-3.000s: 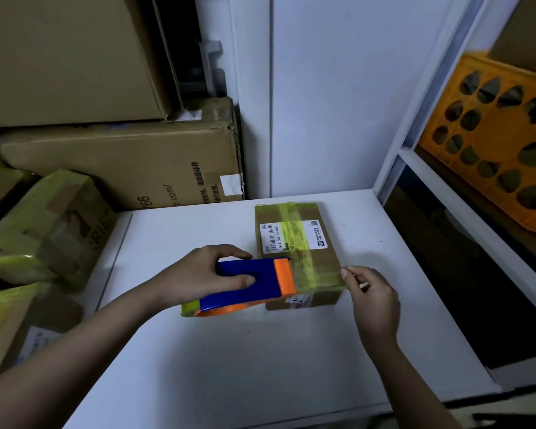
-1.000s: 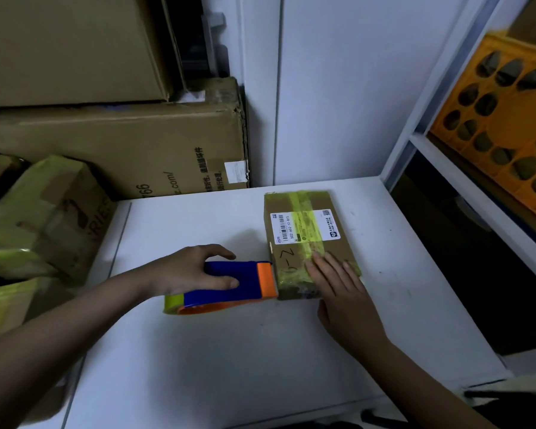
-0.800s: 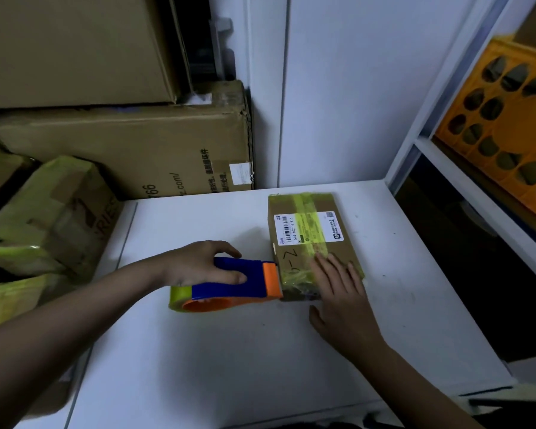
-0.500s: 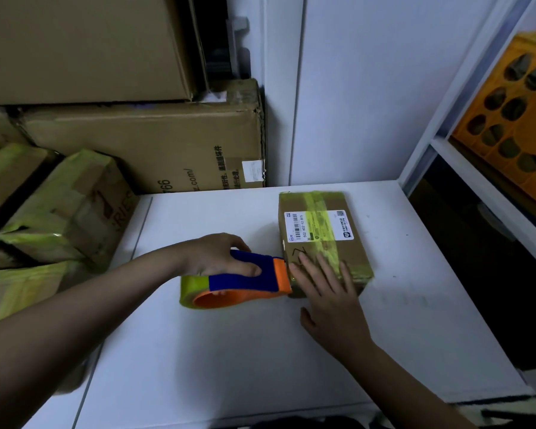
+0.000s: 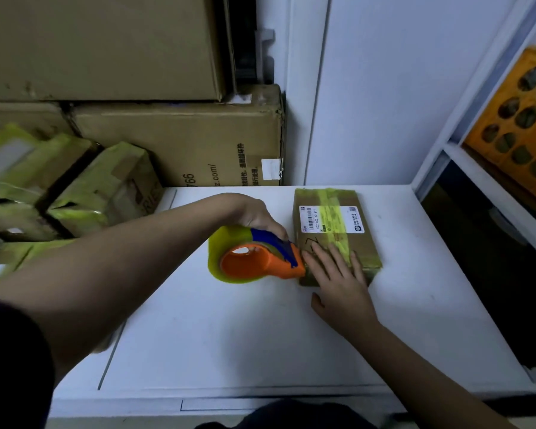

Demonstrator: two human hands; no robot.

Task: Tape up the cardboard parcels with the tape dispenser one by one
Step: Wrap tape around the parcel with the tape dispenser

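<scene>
Tilted up now, the tape dispenser [image 5: 257,258] in the gripping left hand [image 5: 260,216] noses the parcel [image 5: 334,230] near the desk's [image 5: 229,335] back-right corner; right hand [image 5: 338,280] lies flat on it, holding nothing. Sloppy tear could peel the strip

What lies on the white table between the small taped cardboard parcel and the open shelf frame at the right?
Nothing: in the head view, the white table is bare between the small taped cardboard parcel and the shelf frame.

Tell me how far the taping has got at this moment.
Done: the parcel on the table already carries yellow-green tape strips. In hand: left hand presses the tape dispenser against its near-left edge; right hand steadies it. Left: whether untaped parcels remain is unclear.
</scene>
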